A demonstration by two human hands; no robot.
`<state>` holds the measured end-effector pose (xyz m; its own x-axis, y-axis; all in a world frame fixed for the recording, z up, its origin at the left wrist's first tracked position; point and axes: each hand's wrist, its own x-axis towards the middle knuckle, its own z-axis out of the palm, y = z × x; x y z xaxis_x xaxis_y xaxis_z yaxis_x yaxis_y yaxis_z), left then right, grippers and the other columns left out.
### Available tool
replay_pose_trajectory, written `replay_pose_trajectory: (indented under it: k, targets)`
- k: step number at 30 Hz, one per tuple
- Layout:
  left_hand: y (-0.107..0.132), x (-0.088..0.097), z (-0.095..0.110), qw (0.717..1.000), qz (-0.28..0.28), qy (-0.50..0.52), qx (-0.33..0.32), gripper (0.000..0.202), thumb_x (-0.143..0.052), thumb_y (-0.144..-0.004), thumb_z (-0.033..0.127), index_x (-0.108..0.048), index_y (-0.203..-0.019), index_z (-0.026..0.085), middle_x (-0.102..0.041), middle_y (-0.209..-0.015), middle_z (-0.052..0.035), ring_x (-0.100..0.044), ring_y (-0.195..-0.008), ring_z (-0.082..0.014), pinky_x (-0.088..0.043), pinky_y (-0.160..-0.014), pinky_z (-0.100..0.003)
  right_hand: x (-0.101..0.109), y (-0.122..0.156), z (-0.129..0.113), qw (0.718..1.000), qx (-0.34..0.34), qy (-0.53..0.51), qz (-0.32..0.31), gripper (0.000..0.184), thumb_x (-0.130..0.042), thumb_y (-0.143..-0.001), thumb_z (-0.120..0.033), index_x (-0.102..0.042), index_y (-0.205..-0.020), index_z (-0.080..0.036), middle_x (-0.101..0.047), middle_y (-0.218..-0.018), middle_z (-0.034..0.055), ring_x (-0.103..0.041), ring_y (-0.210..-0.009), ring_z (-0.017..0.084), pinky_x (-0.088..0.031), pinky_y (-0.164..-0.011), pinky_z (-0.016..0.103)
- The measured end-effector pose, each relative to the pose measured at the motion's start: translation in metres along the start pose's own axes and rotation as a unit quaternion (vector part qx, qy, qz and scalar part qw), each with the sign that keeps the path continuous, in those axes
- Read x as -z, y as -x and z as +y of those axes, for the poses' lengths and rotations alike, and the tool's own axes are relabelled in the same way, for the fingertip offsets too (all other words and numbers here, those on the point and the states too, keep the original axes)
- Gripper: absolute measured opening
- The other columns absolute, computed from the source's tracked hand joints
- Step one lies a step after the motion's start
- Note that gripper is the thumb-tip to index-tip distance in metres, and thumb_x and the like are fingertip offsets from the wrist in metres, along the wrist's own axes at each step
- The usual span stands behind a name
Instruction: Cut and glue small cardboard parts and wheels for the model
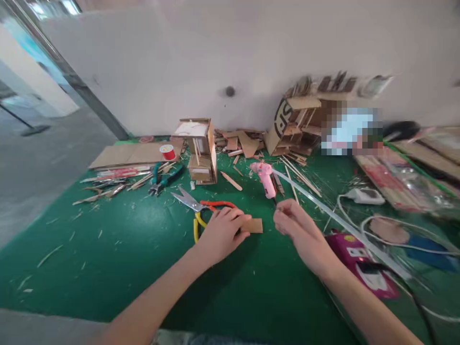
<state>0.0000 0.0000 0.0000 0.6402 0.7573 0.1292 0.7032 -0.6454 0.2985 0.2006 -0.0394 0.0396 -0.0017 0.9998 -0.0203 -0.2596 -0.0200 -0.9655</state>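
My left hand (224, 232) grips a small rectangular piece of cardboard (254, 225) between thumb and fingers, low over the green table. Just beyond that hand lie scissors (190, 200) with orange and yellow handles, their blades apart and partly covered by the hand. My right hand (296, 223) is closed in a pinch behind a pink glue gun (265, 178). The gun's dark cord runs up to these fingertips; whether they hold it, or something small, I cannot make out. A long clear glue stick (323, 207) extends from the back of the gun.
A small cardboard structure (201, 155) stands at the back, a larger shelved one (296, 122) to its right. Teal-handled pliers (161, 179), a red thread spool (167, 152) and wooden sticks lie left. Right are a magenta power strip (359, 263), white cables and a pixelated patch.
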Motion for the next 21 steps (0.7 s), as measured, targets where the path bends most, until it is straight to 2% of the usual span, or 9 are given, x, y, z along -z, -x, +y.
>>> replay_pose_trajectory:
  k: [3,5,9,11,16,21]
  targets:
    - [0.000,0.004,-0.013,1.000,0.003,-0.014,0.013,0.036,-0.058,-0.090,0.035,-0.058,-0.124,0.026,-0.064,-0.120,-0.0037,-0.053,-0.111,-0.0249,-0.042,-0.094,-0.042,-0.018,-0.010,-0.006,0.993,0.003,-0.086,-0.078,0.039,-0.048,-0.087,-0.048,-0.043,-0.058,-0.022,-0.029,-0.055,-0.0047,-0.025,-0.050,0.012,-0.023,-0.048,0.029]
    - [-0.001,0.007,-0.021,0.999,0.009,-0.018,0.028,0.036,-0.058,-0.090,0.033,-0.058,-0.124,0.025,-0.065,-0.120,-0.0046,-0.053,-0.110,-0.0252,-0.042,-0.094,-0.042,-0.027,-0.020,-0.007,0.988,0.006,-0.117,-0.098,0.045,-0.042,-0.086,-0.049,-0.038,-0.051,-0.022,-0.025,-0.051,-0.0047,-0.022,-0.047,0.012,-0.020,-0.047,0.029]
    - [0.000,0.013,-0.024,0.999,0.012,0.000,0.030,0.053,-0.064,-0.083,0.037,-0.052,-0.133,0.023,-0.063,-0.123,-0.0060,-0.052,-0.113,-0.0259,-0.040,-0.096,-0.042,-0.036,-0.047,-0.002,0.978,0.058,-0.192,-0.055,0.046,-0.041,-0.085,-0.036,-0.024,-0.044,-0.022,-0.014,-0.044,-0.0060,-0.015,-0.041,0.010,-0.016,-0.044,0.028]
    - [0.000,0.015,-0.019,0.999,0.015,0.001,0.035,0.060,-0.066,-0.081,0.042,-0.049,-0.135,0.024,-0.063,-0.124,-0.0059,-0.051,-0.114,-0.0274,-0.038,-0.095,-0.044,-0.038,-0.058,0.003,0.974,0.056,-0.214,-0.045,0.044,-0.042,-0.081,-0.033,-0.022,-0.044,-0.022,-0.013,-0.043,-0.0064,-0.014,-0.040,0.009,-0.015,-0.043,0.027]
    - [0.000,0.012,-0.004,0.996,0.046,-0.030,0.064,0.040,-0.064,-0.083,0.044,-0.059,-0.119,0.026,-0.068,-0.113,-0.0036,-0.051,-0.107,-0.0289,-0.034,-0.087,-0.046,-0.039,-0.070,0.023,0.975,-0.017,-0.217,-0.041,0.042,-0.044,-0.078,-0.032,-0.021,-0.043,-0.023,-0.012,-0.041,-0.0077,-0.011,-0.038,0.009,-0.011,-0.040,0.026]
    - [-0.002,0.004,-0.002,0.995,0.059,-0.044,0.065,0.016,-0.059,-0.089,0.034,-0.064,-0.100,0.024,-0.070,-0.104,-0.0018,-0.052,-0.101,-0.0265,-0.032,-0.080,-0.042,-0.038,-0.072,0.038,0.974,-0.068,-0.213,-0.045,0.040,-0.043,-0.074,-0.030,-0.022,-0.040,-0.023,-0.013,-0.039,-0.0077,-0.011,-0.036,0.008,-0.009,-0.039,0.026]
